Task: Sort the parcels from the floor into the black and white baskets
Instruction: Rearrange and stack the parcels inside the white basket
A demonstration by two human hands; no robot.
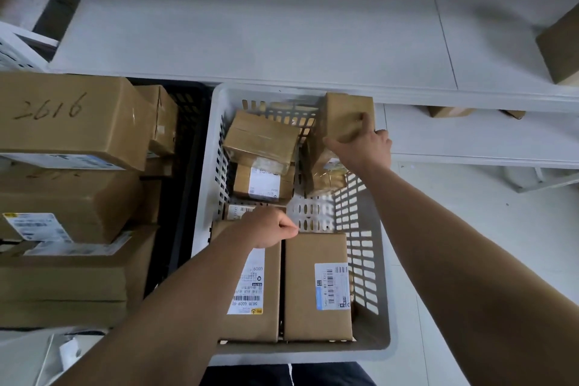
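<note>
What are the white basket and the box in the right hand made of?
White basket: looks like moulded plastic, smooth and matte, with slotted holes in its walls.
Box held by the right hand: brown cardboard, dull, with crisp folded edges.

This looks like a parcel depot or warehouse sorting room. A white slotted plastic basket and a black slotted plastic basket stand side by side, both loaded with brown cardboard parcels. Printed shipping labels with barcodes mark them, as on the flat brown parcel with a blue-edged white label and the flat brown parcel with a long white label. A large brown carton bears the handwritten number 2616, and a tape-wrapped upright brown parcel is at the white basket's far corner. Behind run plain white shelf boards carrying more brown boxes, above a pale hard floor.
</note>
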